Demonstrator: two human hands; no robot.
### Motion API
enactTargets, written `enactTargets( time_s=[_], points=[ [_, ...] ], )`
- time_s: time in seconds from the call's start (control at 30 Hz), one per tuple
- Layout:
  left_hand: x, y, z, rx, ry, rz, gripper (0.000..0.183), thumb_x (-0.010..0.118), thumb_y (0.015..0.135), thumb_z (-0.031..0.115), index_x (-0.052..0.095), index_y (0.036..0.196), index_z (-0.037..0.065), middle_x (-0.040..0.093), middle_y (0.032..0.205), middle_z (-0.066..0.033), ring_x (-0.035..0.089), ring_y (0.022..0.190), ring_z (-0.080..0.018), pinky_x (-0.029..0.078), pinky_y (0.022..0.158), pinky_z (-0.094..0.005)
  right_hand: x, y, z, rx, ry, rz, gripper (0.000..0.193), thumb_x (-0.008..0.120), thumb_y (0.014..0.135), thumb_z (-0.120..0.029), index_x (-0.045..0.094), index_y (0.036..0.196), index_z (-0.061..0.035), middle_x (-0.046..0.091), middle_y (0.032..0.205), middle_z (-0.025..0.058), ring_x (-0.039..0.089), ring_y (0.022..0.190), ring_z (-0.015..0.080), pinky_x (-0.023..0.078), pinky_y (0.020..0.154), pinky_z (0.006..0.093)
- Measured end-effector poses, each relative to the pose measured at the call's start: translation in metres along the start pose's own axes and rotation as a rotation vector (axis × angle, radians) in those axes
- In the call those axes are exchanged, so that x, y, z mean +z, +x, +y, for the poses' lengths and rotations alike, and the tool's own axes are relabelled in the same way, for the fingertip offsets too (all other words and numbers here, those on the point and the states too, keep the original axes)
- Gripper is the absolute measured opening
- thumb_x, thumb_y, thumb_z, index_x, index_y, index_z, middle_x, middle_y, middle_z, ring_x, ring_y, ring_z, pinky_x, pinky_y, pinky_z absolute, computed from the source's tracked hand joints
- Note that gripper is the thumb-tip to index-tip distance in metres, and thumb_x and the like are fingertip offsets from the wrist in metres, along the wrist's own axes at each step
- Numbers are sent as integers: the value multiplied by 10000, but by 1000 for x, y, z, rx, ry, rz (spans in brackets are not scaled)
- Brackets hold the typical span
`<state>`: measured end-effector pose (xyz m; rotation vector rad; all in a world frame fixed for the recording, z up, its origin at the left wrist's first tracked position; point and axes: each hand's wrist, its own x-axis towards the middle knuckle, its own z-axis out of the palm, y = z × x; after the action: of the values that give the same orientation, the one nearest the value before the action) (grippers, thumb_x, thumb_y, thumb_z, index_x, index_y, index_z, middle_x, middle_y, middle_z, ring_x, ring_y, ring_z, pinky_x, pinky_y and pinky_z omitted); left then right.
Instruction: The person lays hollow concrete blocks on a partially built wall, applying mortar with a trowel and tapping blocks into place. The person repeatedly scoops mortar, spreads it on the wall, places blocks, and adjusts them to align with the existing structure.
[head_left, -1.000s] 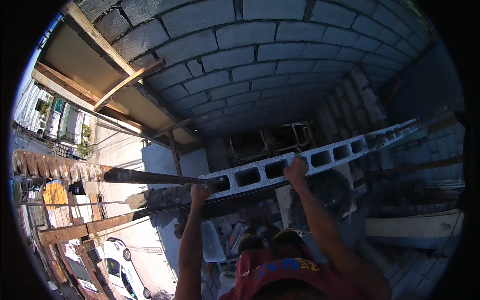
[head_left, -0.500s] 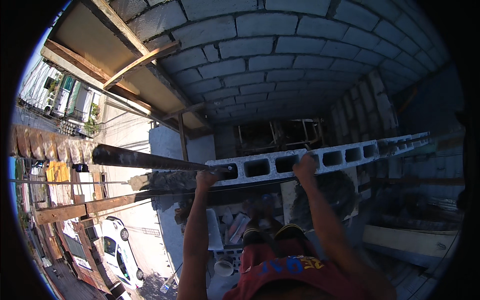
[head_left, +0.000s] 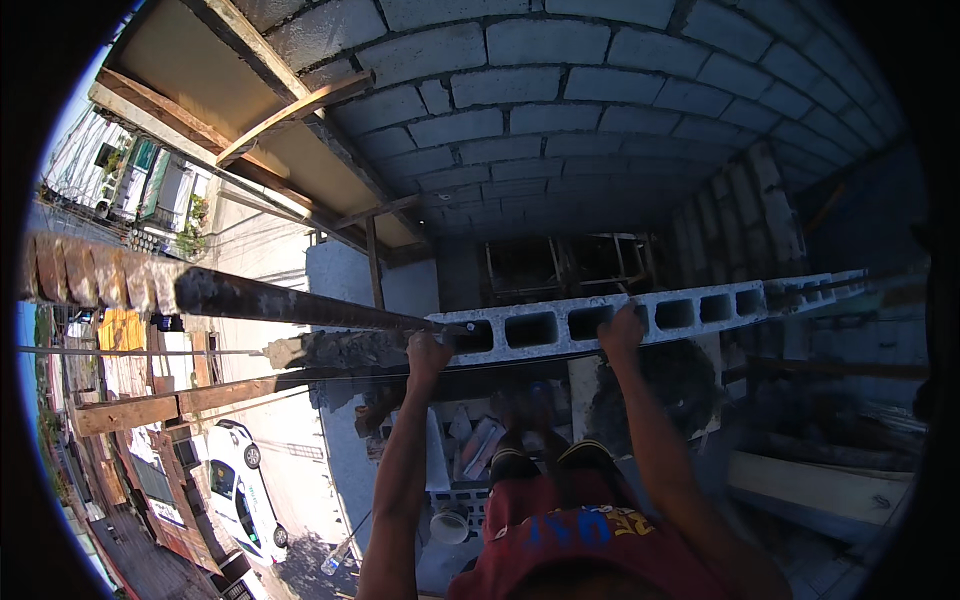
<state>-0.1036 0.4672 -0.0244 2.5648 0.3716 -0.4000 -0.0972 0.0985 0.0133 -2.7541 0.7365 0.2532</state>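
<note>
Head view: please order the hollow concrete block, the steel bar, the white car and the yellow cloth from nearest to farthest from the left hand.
From the left hand:
1. Hollow concrete block, under the fingers.
2. Steel bar, ending just left of the hand.
3. White car, far below, lower left.
4. Yellow cloth, far left.

Two hands: left hand (head_left: 428, 352) and right hand (head_left: 622, 330). One hollow concrete block (head_left: 530, 328) under them, three cells visible. One steel rebar (head_left: 300, 305). One white car (head_left: 238, 490) below. Two shoes (head_left: 550, 462).
</note>
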Motion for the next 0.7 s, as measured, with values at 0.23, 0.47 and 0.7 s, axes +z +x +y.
enactTargets(
  time_s=[0.23,0.47,0.7],
  points=[
    [-1,4,1,-25,35,20,429,685,742,330,663,877,-76,658,955,-304,637,947,-465,516,841,-502,3,-4,-3,-45,10,37,845,784,667,-179,367,1322,157,667,966,261,668,933,389,540,828,462],
    [26,54,-47,140,274,-244,536,689,731,394,684,914,-110,663,977,-320,655,993,-413,529,857,-452,-14,20,10,-140,33,-152,326,762,665,-190,662,843,65,685,945,248,666,953,401,545,814,453],
    [45,81,-63,375,136,-105,401,622,866,387,685,1145,105,696,1075,-151,667,1012,-280,511,889,-373,-98,7,-4,-583,303,471,447,727,804,-250,629,1115,55,671,1033,269,679,956,355,546,813,440]
  ],
)
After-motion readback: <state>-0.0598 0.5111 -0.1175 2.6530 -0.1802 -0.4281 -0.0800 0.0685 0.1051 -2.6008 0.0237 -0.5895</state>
